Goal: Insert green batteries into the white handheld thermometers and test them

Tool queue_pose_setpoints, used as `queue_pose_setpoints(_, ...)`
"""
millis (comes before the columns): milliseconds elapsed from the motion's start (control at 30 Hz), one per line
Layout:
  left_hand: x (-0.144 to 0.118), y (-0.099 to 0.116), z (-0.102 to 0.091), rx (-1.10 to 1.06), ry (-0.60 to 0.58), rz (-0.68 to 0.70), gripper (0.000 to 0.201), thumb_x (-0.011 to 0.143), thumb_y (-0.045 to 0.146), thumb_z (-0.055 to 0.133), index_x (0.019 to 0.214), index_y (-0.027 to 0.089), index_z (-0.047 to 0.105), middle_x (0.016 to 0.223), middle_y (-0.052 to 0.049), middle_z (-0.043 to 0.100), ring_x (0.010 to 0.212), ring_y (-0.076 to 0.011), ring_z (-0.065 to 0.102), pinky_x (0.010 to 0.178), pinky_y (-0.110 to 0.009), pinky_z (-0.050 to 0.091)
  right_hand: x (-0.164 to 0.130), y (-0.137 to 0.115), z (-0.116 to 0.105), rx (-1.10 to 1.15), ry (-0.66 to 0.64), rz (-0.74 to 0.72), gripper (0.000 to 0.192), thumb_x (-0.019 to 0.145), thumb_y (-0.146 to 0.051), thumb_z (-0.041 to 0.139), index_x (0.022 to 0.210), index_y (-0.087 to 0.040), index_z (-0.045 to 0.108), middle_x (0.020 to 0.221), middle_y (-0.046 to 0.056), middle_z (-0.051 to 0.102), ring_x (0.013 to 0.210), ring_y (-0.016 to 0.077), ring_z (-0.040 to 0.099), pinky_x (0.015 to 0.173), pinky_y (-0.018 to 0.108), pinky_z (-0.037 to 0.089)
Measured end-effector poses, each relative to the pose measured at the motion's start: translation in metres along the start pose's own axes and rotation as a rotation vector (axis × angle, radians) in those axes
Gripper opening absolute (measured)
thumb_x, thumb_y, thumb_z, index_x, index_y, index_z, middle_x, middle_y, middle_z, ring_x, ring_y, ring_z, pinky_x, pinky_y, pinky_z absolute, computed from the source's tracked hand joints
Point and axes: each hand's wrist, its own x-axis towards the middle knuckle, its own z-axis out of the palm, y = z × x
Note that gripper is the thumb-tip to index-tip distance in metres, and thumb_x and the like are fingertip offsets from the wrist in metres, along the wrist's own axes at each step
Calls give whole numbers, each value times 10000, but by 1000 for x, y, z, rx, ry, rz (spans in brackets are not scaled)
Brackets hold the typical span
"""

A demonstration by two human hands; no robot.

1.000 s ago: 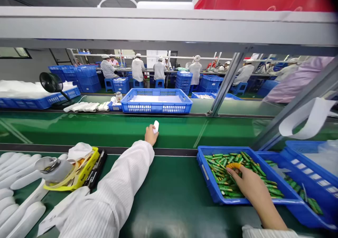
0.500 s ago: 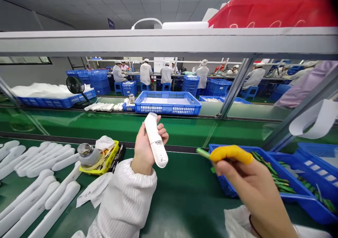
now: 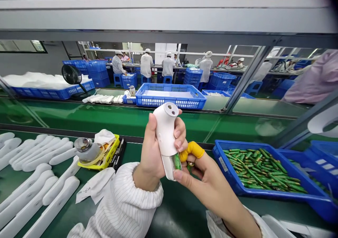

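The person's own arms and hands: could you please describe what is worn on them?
The left hand is bare, its arm in a white long sleeve with fine stripes and a ribbed knit cuff. The right hand is bare apart from a yellow rubber finger cot on one finger; a thin dark band shows at the wrist beside a white sleeve edge.
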Motion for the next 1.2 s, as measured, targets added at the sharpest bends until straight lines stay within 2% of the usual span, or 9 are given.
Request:
queue_pose_setpoints(167, 5, -6, -2, -7, 43, -40, 602, 982, 582, 225, 885, 153, 636, 627, 11, 363, 475, -54, 340, 452, -125, 386, 2, -1, 2, 27, 37, 59, 164, 803, -307, 646, 834, -173, 556, 624, -37, 493, 562, 98, 460, 519, 194, 404)
queue_pose_setpoints(333, 7, -10, 0, 2, 129, 25, 620, 1002, 517, 136, 871, 147, 616, 642, 6, 368, 486, -62, 356, 454, -139, 378, 0, -2, -12, -79, 87, -38, 89, 844, -248, 628, 830, -174, 580, 721, -7, 587, 632, 107, 549, 550, 192, 453)
queue_pose_setpoints(467, 5, -6, 4, 39, 168, 55, 531, 997, 436, 170, 885, 151, 604, 670, -8, 389, 515, -80, 394, 479, -168, 404, -3, -12, -24, 129, 152, -164, 52, 920, -215, 581, 968, -201, 595, 893, 13, 679, 609, 90, 621, 612, 214, 542)
queue_pose_setpoints(567, 4, -6, 4, 86, 175, 81, 451, 987, 388, 235, 814, 152, 578, 704, -21, 409, 561, -94, 423, 514, -183, 428, -5, -14, -20, 200, 221, -199, 102, 905, -189, 622, 999, -214, 592, 860, 5, 714, 509, 88, 615, 542, 215, 542)
queue_pose_setpoints(767, 2, -18, -2, 163, 103, 103, 380, 992, 388, 364, 801, 137, 576, 784, -29, 451, 673, -100, 477, 635, -192, 477, -6, 1, 0, -169, 484, -344, 113, 835, -198, 722, 917, -218, 647, 787, -11, 645, 670, 114, 593, 576, 208, 494)
queue_pose_setpoints(900, 3, -22, -3, 167, 142, 137, 376, 994, 417, 386, 849, 133, 587, 827, -27, 463, 715, -94, 495, 706, -193, 494, -3, 6, 1, -270, 431, -404, 90, 916, -231, 637, 1003, -219, 620, 872, 1, 599, 718, 109, 568, 569, 196, 471)
queue_pose_setpoints(1033, 4, -21, -6, 149, 198, 210, 405, 988, 461, 388, 843, 135, 580, 843, -24, 464, 736, -93, 506, 702, -185, 510, 0, 8, 2, -420, 301, -502, 354, 886, -248, 684, 1204, -191, 539, 1112, 65, 584, 928, 157, 589, 696, 227, 518)
queue_pose_setpoints(1133, 6, -20, -8, 168, 175, 276, 333, 955, 466, 488, 893, 156, 592, 888, -15, 494, 768, -86, 533, 750, -188, 523, 1, 10, 3, -476, 397, -588, 306, 909, -129, 607, 1202, -179, 533, 1147, 80, 591, 1052, 174, 582, 871, 273, 514)
queue_pose_setpoints(1200, 6, -20, -10, 212, 100, 244, 296, 951, 461, 509, 985, 180, 599, 943, -26, 550, 848, -107, 583, 825, -216, 529, 2, 10, 1, -423, 457, -540, 240, 921, -121, 575, 1151, -187, 566, 1093, 64, 619, 999, 165, 607, 863, 277, 517)
